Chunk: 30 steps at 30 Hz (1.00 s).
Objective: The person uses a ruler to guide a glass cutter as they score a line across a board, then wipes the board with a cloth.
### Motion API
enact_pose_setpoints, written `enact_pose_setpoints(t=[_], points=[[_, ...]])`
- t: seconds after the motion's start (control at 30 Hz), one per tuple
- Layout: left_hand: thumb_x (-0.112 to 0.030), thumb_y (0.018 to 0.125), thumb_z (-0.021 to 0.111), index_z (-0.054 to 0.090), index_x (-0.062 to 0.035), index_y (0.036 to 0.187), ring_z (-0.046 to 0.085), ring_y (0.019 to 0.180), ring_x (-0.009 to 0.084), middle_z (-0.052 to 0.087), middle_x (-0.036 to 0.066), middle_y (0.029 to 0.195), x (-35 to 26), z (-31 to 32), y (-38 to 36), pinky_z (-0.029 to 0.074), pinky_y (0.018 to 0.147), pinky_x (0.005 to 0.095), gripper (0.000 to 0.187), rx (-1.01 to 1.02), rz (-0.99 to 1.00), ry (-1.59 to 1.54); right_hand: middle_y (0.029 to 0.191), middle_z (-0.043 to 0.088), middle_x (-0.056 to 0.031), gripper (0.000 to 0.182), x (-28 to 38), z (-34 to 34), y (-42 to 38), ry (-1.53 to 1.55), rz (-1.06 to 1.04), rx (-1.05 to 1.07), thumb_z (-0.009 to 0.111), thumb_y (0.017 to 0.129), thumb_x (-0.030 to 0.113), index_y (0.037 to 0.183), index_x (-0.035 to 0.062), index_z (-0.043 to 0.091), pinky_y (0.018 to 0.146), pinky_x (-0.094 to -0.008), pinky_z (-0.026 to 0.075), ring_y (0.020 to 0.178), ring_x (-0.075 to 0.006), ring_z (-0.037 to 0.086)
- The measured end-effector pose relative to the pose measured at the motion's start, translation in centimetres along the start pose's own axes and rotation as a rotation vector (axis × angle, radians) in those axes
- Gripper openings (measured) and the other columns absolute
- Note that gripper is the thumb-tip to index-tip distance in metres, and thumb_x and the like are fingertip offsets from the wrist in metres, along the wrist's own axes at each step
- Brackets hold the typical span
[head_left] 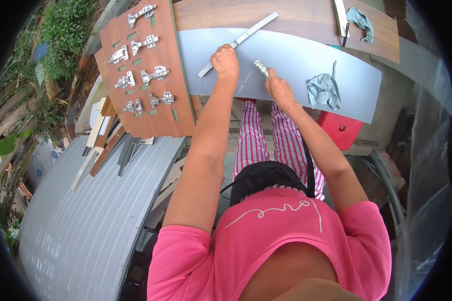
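A long, narrow silver metal bar (258, 27) lies slantwise on a smooth grey-blue panel (296, 52). My left hand (225, 61) is closed over its middle, its fingers pressing the bar near the panel. To the right, my right hand (280, 89) grips a short, shiny silver-and-pale rod-like piece (260, 68); its exact kind is not clear. The piece points up and left, apart from the bar. A crumpled grey-green cloth (324, 90) rests on the panel, right of my right hand.
A brown wooden board (173, 108) on the left carries several metal cabinet hinges (154, 74). Wood strips (98, 150) lie on a corrugated metal sheet (95, 210). A red plastic stool (340, 129) stands under the panel's edge. Another cloth (360, 22) lies at the back right.
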<state>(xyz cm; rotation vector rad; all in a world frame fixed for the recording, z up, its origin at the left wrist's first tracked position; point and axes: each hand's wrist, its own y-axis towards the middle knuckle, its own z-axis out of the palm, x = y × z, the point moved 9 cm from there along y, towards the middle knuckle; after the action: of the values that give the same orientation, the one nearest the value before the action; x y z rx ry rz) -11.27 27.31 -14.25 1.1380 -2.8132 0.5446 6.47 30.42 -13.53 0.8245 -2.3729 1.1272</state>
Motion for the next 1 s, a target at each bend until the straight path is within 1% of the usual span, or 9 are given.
enact_pose_setpoints(t=[0.13, 0.23, 0.33, 0.37, 0.5, 0.6, 0.67, 0.73, 1.0], points=[[-0.006, 0.082, 0.053, 0.059, -0.0036, 0.091, 0.068, 0.079, 0.0255, 0.066, 0.013, 0.086, 0.4, -0.5, -0.4, 0.056, 0.068, 0.0329, 0.011, 0.098, -0.017, -0.081, 0.079, 0.063, -0.0239, 0.021, 3.6, -0.2, 6.3, -0.075, -0.05, 0.005, 0.047, 0.088, 0.012, 0.106, 0.0039, 0.041, 0.067, -0.0517, 0.048, 0.078, -0.0429, 0.061], [-0.006, 0.081, 0.054, 0.059, -0.0037, 0.09, 0.068, 0.079, 0.0244, 0.066, 0.013, 0.086, 0.2, -0.7, 0.2, 0.055, 0.068, 0.0323, 0.01, 0.099, -0.031, -0.101, 0.078, 0.063, -0.0246, 0.018, 0.4, -0.4, 1.2, -0.01, -0.012, -0.031, 0.045, 0.089, 0.013, 0.104, 0.004, 0.041, 0.067, -0.0517, 0.048, 0.077, -0.0431, 0.061], [-0.007, 0.081, 0.055, 0.059, -0.0034, 0.089, 0.068, 0.078, 0.0241, 0.066, 0.013, 0.085, 0.5, -0.5, 0.0, 0.055, 0.067, 0.0322, 0.01, 0.117, -0.055, -0.088, 0.077, 0.063, -0.0248, 0.016, -2.0, -0.2, -3.0, -0.072, 0.033, -0.019, 0.045, 0.089, 0.013, 0.102, 0.0039, 0.041, 0.067, -0.0516, 0.048, 0.077, -0.043, 0.061], [-0.007, 0.081, 0.055, 0.059, -0.0033, 0.089, 0.068, 0.078, 0.0241, 0.066, 0.013, 0.085, 0.4, -0.6, -0.1, 0.055, 0.067, 0.0322, 0.01, 0.09, -0.03, -0.105, 0.077, 0.063, -0.0248, 0.016, -2.3, 0.4, -2.5, -0.073, 0.042, -0.008, 0.045, 0.089, 0.013, 0.102, 0.0039, 0.041, 0.067, -0.0516, 0.048, 0.077, -0.043, 0.061], [-0.007, 0.081, 0.054, 0.059, -0.0033, 0.088, 0.068, 0.078, 0.0239, 0.066, 0.013, 0.085, 0.2, -1.0, -0.1, 0.055, 0.067, 0.0322, 0.009, 0.07, -0.002, -0.101, 0.077, 0.063, -0.0243, 0.016, 4.0, -0.8, 6.2, -0.087, -0.048, -0.019, 0.045, 0.088, 0.013, 0.101, 0.0038, 0.04, 0.069, -0.0508, 0.048, 0.077, -0.0431, 0.061], [-0.007, 0.081, 0.054, 0.059, -0.0037, 0.088, 0.068, 0.078, 0.0235, 0.067, 0.013, 0.085, 0.4, -1.0, 0.2, 0.055, 0.067, 0.0318, 0.009, 0.104, -0.036, -0.095, 0.077, 0.062, -0.0248, 0.018, 2.9, -0.8, 4.6, -0.06, -0.041, -0.02, 0.045, 0.089, 0.012, 0.104, 0.0035, 0.041, 0.069, -0.0507, 0.048, 0.077, -0.0436, 0.061], [-0.007, 0.082, 0.054, 0.059, -0.0038, 0.088, 0.068, 0.078, 0.0235, 0.066, 0.012, 0.085, 0.3, -0.3, 0.1, 0.055, 0.067, 0.0318, 0.009, 0.112, -0.038, -0.101, 0.078, 0.063, -0.0247, 0.023, -0.9, 0.0, 0.0, -0.027, -0.011, -0.05, 0.045, 0.089, 0.012, 0.11, 0.0039, 0.041, 0.07, -0.0514, 0.047, 0.077, -0.0437, 0.061], [-0.007, 0.082, 0.053, 0.059, -0.0039, 0.088, 0.068, 0.077, 0.0236, 0.066, 0.012, 0.084, 0.6, -0.6, 1.0, 0.056, 0.066, 0.0317, 0.009, 0.113, -0.057, -0.107, 0.079, 0.063, -0.0245, 0.027, -2.8, 0.4, -2.8, -0.087, 0.083, 0.026, 0.046, 0.089, 0.013, 0.114, 0.0048, 0.04, 0.07, -0.0518, 0.047, 0.078, -0.0436, 0.061], [-0.007, 0.081, 0.054, 0.06, -0.0039, 0.088, 0.068, 0.075, 0.0232, 0.066, 0.011, 0.082, 0.4, -0.7, 0.3, 0.055, 0.064, 0.0315, 0.01, 0.071, -0.034, -0.099, 0.077, 0.062, -0.0246, 0.026, 1.4, -2.9, 0.7, 0.043, 0.003, -0.031, 0.046, 0.092, 0.019, 0.113, 0.0053, 0.04, 0.067, -0.0519, 0.045, 0.077, -0.0441, 0.06]])
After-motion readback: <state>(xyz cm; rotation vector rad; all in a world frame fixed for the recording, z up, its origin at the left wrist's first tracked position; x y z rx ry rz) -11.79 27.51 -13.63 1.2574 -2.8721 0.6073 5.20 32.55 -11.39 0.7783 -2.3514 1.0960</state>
